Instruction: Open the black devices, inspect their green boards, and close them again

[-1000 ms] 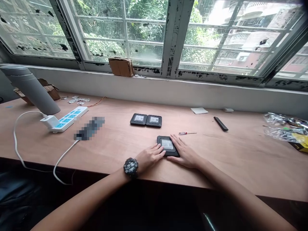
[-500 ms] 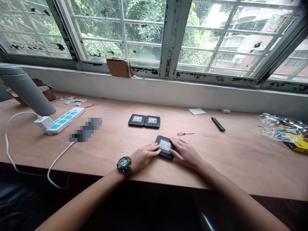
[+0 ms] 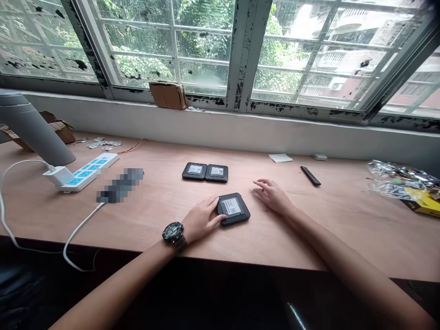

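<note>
A flat black drive (image 3: pixel 233 207) with a white label lies near the front of the wooden table. My left hand (image 3: pixel 201 221), wearing a black wristwatch (image 3: pixel 173 233), grips its left side, thumb on the near corner and fingers along the edge. To the right of the drive, my right hand (image 3: pixel 273 198) is over a small screwdriver (image 3: pixel 255 189), fingers extended and apart. Only the handle end of the screwdriver shows; the hand covers the rest. Two similar black labelled drives (image 3: pixel 205 172) lie side by side farther back.
At left are a white power strip (image 3: pixel 87 173) with a plugged-in charger, a white cable (image 3: pixel 74 233), a blurred-out dark object (image 3: pixel 120 185) and a grey cylinder (image 3: pixel 37 128). White paper (image 3: pixel 280 158), a black bar (image 3: pixel 310 176) and plastic bags (image 3: pixel 395 183) are at right.
My right hand has left the drive and moved to the right and away from me, over the screwdriver. My left hand stays on the drive, which is turned slightly.
</note>
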### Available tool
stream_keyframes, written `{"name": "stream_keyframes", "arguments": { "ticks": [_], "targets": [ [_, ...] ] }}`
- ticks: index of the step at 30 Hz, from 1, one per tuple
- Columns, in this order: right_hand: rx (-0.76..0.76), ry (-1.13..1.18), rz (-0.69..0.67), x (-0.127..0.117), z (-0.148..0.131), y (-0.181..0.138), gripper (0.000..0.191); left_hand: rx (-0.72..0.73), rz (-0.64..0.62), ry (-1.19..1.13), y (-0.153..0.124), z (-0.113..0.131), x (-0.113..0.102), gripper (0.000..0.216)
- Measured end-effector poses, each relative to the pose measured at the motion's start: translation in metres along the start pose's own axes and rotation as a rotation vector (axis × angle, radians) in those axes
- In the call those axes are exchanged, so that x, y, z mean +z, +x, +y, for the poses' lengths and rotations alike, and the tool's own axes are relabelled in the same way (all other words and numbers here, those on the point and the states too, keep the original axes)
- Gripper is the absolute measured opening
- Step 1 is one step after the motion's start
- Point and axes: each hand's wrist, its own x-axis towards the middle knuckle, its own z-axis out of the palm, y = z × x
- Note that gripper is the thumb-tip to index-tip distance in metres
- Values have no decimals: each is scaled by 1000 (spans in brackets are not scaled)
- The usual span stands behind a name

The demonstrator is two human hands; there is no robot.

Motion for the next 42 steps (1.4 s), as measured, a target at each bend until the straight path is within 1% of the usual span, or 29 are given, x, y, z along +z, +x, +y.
{"name": "stream_keyframes", "arguments": {
  "ticks": [2,4,7,9,11,13,15,17,19,22,29,32,36,39,42],
  "targets": [
    [-71,-28,-71,5,10,7,26,6,-20,-1,-1,-2,2,63],
    [-78,-41,-52,8,14,11,25,18,-44,-8,-1,-4,3,63],
    [-40,-23,98,2,10,17,26,57,-95,-21,3,-5,4,64],
    [22,60,215,-8,1,22,28,97,-140,-27,12,-6,4,66],
    [142,210,318,-19,-10,29,30,148,-171,-33,24,-7,3,69],
    [245,439,374,-27,-23,34,32,231,-189,-50,39,-9,1,72],
    [263,720,437,-27,-36,36,31,327,-206,-64,53,-12,-1,73],
    [247,881,465,-23,-47,33,27,383,-208,-64,64,-16,-2,75],
    [237,937,462,-15,-57,28,24,384,-197,-76,69,-21,-1,76],
    [241,954,473,-3,-65,19,20,354,-192,-127,67,-27,3,77],
    [215,844,388,12,-64,10,19,294,-223,-162,60,-22,1,71],
    [213,829,373,14,-65,10,19,284,-212,-178,60,-18,-1,71],
    [214,870,336,5,-71,12,20,279,-202,-184,59,-17,-2,68],
    [236,993,225,-3,-72,12,27,261,-179,-180,59,-22,-2,65],
    [235,1084,78,-9,-67,10,27,195,-149,-170,59,-34,-4,59]
  ]
}}
